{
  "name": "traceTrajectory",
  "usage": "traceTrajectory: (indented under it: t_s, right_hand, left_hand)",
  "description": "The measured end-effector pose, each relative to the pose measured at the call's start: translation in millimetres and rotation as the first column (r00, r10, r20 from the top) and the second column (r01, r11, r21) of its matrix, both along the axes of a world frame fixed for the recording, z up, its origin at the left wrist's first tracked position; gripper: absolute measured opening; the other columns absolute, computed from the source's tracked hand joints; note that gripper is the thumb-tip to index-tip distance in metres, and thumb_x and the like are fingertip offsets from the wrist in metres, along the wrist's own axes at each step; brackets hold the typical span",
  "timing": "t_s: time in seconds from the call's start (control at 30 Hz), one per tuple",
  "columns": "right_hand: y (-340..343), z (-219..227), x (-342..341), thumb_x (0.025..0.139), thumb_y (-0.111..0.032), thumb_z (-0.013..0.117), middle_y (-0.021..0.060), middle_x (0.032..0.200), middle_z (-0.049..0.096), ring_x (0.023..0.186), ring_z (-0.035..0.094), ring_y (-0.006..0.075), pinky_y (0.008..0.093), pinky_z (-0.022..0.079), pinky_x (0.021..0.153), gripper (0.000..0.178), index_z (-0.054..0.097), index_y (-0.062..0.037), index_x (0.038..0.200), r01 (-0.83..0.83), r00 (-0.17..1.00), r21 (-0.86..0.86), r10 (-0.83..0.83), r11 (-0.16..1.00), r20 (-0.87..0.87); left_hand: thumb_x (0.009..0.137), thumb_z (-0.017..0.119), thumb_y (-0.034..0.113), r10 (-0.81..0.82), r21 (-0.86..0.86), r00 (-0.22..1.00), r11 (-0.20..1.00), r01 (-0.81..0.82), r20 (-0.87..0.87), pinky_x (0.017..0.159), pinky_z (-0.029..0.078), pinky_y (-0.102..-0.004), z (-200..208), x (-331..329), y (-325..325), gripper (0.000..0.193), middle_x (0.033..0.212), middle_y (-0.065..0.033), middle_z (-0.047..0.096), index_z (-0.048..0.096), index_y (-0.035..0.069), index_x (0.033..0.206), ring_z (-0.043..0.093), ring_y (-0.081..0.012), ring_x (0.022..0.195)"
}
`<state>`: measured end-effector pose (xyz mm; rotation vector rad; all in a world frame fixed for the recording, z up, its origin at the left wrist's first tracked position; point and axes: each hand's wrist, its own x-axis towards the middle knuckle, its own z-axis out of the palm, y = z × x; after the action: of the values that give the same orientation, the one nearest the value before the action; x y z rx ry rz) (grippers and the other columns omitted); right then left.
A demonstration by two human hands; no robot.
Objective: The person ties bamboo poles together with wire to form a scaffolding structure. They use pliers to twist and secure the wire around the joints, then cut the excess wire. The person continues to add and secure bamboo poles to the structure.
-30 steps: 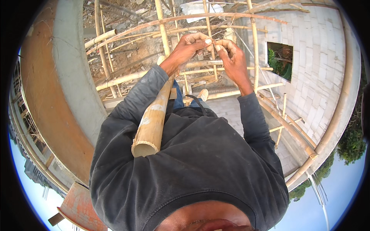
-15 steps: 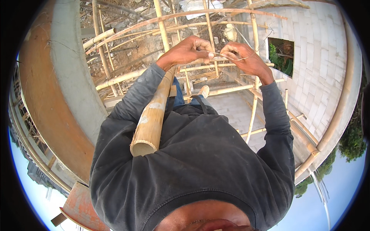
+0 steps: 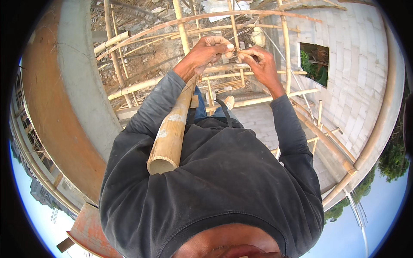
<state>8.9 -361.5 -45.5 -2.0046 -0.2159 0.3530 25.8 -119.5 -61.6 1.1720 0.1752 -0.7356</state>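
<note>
My left hand point(image 3: 211, 51) and my right hand point(image 3: 259, 63) are raised in front of me with their fingertips close together. Both pinch a thin wire point(image 3: 236, 50), of which only a short bit shows between the fingers. A thick bamboo pole point(image 3: 171, 135) leans lengthwise against my chest, inside my left arm. Its cut, hollow end faces me, and its far end runs beneath my left wrist.
Bamboo scaffolding poles point(image 3: 285, 47) cross ahead, above rubble-strewn ground. A long curved strip point(image 3: 206, 18) spans the far side. A concrete ledge point(image 3: 81, 64) runs along my left. To the right stands a pale block wall point(image 3: 350, 64) with a square opening.
My right hand has moved left and slightly down, closer to the left one. My left hand has shifted slightly up. The wire, earlier stretched between both hands, now shows less.
</note>
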Motion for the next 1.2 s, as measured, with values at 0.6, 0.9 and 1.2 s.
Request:
traceTrajectory:
  t_s: [0.6, 0.9, 1.2]
  right_hand:
    - [16, 45, 4, 0.088, -0.004, 0.076, 0.0112, 0.090, 0.061, 0.082, 0.060, 0.0308, 0.0430, 0.049, 0.077, 0.008, 0.073, -0.0041, 0.095, 0.043, 0.936, -0.256, 0.051, 0.966, 0.349]
    - [15, -2, -42, 0.094, -0.007, 0.076, 0.0089, 0.087, 0.064, 0.074, 0.059, 0.0204, 0.0361, 0.049, 0.069, 0.008, 0.073, -0.0012, 0.099, 0.284, 0.935, -0.253, -0.209, 0.925, 0.285]
    - [-41, 27, -36, 0.100, -0.017, 0.074, 0.0072, 0.090, 0.065, 0.081, 0.060, 0.0162, 0.0343, 0.050, 0.078, 0.018, 0.072, 0.0007, 0.100, 0.636, 0.753, -0.196, -0.544, 0.747, 0.372]
  left_hand:
    - [0.101, 0.073, 0.021, 0.181, 0.231, 0.959, 0.945, -0.231, 0.218, 0.075, 0.056, -0.0293, -8, 23, -1, 0.017, 0.092, -0.0059, 0.080, 0.077, 0.004, 0.099, 0.069, -0.0101, 0.077]
    - [0.099, 0.076, 0.030, 0.403, 0.347, 0.763, 0.715, -0.607, 0.506, 0.066, 0.049, -0.0326, -32, 52, 53, 0.027, 0.084, -0.0015, 0.071, 0.080, 0.007, 0.112, 0.059, -0.0080, 0.075]
    - [0.081, 0.092, 0.037, 0.475, 0.545, 0.700, 0.440, -0.714, 0.534, 0.077, 0.056, -0.0391, -65, 46, 74, 0.091, 0.094, -0.0111, 0.067, 0.043, -0.004, 0.146, 0.068, -0.0238, 0.087]
